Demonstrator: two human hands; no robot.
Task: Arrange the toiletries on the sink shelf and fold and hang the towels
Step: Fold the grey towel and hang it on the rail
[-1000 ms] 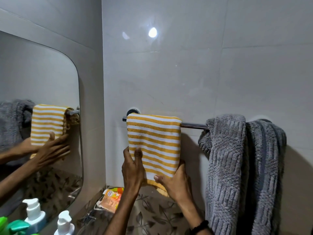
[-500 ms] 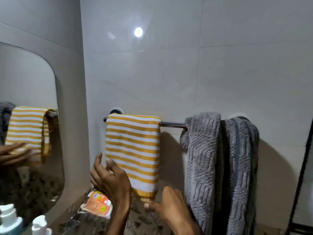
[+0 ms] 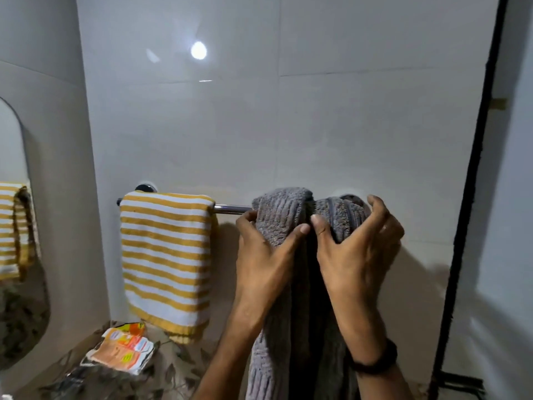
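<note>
Nearest the camera, both hands were raised to the grey towel (image 3: 284, 223) where it bunched over the towel bar (image 3: 230, 209). The left hand (image 3: 264, 255) pinched the towel's left fold between thumb and fingers just below the bar; the right hand (image 3: 357, 249) curled over the right fold, fingers hooked across its top, thumb pressing the front. The towel hung crumpled in two thick ropes below the bar. To the left on the same bar, apart from the grey one, the yellow striped towel (image 3: 167, 261) hung flat and folded, apparently finished. Below that towel lay an orange packet (image 3: 124, 349) on the patterned counter (image 3: 178, 370). The step in hand appeared to be tidying the grey towel; next it likely needed lifting off or spreading, then folding evenly.
</note>
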